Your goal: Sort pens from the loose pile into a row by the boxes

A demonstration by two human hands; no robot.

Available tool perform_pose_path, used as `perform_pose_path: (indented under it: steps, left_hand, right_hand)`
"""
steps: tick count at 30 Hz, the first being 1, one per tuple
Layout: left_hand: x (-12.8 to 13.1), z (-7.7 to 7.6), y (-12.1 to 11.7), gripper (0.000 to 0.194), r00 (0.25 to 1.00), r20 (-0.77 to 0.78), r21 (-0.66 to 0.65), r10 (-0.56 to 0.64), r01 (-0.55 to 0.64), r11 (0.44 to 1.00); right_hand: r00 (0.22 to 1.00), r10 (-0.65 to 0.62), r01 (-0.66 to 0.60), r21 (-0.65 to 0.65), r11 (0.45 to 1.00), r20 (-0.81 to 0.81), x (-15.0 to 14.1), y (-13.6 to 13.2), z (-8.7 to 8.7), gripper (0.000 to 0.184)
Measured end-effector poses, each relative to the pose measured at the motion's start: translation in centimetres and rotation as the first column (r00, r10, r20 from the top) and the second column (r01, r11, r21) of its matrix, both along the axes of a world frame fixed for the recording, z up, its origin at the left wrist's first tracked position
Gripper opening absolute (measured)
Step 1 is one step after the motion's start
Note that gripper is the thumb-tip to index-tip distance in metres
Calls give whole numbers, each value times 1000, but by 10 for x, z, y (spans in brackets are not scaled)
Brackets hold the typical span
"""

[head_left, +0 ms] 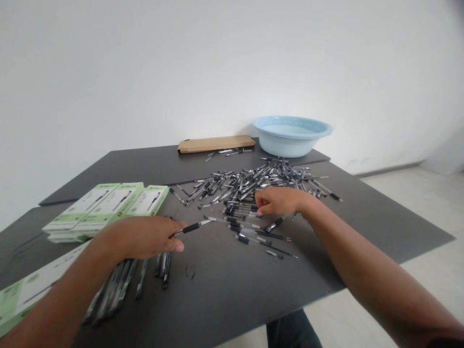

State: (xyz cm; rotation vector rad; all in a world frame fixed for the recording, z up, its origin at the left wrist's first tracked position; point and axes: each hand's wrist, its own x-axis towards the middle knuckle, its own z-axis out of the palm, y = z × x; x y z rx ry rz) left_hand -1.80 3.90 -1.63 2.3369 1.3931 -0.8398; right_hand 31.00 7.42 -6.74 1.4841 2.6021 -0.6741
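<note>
Between the thumb and fingers of my left hand (148, 237) is a pen (191, 227) with a black grip, its tip pointing right. Under and beside that hand lie several pens (116, 285) in a rough row, partly hidden by my forearm. My right hand (277, 200) is at the near edge of a large heap of loose pens (250, 183), fingers curled down. What those fingers hold, if anything, is hidden. Loose pen parts (266, 239) with black grips and clear barrels are spread just in front of it.
Green-and-white pen boxes (108, 205) are stacked on the left, with another box (39, 280) nearer me. A light blue basin (293, 137) stands at the back right. A flat cardboard piece (216, 143) lies by the wall. The dark table (217, 299) ends at the front and right.
</note>
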Motion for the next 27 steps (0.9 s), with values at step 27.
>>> perform_pose_path:
  steps: [27]
  left_hand:
    - [13, -7, 0, 50, 1000, -18, -41, -13, 12, 999]
  right_hand:
    - [953, 162, -189, 84, 978, 256, -45, -46, -5, 37]
